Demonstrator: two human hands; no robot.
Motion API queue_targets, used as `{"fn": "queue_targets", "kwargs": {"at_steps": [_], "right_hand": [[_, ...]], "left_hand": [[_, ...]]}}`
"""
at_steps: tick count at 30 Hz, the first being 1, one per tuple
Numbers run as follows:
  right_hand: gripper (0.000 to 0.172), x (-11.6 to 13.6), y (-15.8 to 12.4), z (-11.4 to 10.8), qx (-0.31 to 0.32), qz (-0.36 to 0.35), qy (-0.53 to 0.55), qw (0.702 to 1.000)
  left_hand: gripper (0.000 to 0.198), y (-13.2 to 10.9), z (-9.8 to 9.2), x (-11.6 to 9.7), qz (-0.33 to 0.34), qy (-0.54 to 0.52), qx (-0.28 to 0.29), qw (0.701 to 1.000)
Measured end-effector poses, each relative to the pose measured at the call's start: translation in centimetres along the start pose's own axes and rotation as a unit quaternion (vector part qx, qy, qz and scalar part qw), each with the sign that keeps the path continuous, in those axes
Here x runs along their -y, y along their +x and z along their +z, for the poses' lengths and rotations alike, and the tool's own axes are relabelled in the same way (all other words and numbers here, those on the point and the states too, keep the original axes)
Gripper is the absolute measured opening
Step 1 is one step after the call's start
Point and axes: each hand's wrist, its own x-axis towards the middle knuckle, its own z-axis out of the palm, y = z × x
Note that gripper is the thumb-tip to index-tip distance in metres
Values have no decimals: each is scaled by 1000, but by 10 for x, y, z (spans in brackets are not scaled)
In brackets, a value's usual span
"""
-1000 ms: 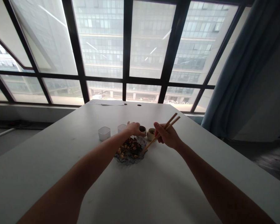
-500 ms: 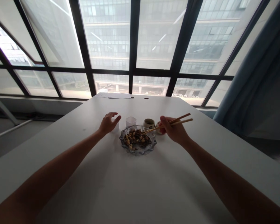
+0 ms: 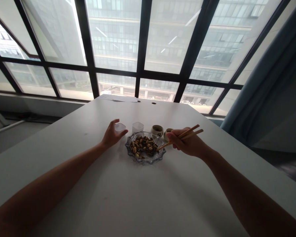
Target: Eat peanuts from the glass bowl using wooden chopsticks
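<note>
Head view: a white counter (image 3: 143,197) before a tall window; two bare arms reach in
Left hand (image 3: 111,135): fingers curled round a small clear plastic cup (image 3: 119,127) at ten o'clock of the glass dish (image 3: 145,148)
Right hand (image 3: 188,143): fingers closed on wooden chopsticks (image 3: 181,137); tips at the dish's three o'clock rim
Dish: holds mixed nuts; sits mid-counter
Behind, twelve o'clock: second clear cup (image 3: 137,127); ceramic cup (image 3: 157,130); another, partly hidden by the right hand

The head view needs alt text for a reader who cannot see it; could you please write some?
At a white table by a window, the left hand grips a small clear plastic cup while the right hand holds chopsticks over a glass dish of nuts. A second clear cup and two small ceramic cups stand behind the dish.
</note>
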Motion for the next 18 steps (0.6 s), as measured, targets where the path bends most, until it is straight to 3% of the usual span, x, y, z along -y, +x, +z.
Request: {"fn": "queue_targets", "kwargs": {"at_steps": [7,18], "right_hand": [[61,-3,-1,-3,-37,14,1,999],[60,-1,0,3,-13,54,29,998]], "left_hand": [[77,1,-1,-3,-37,-8,10,999],[88,1,-2,-1,-98,-5,44,994]]}}
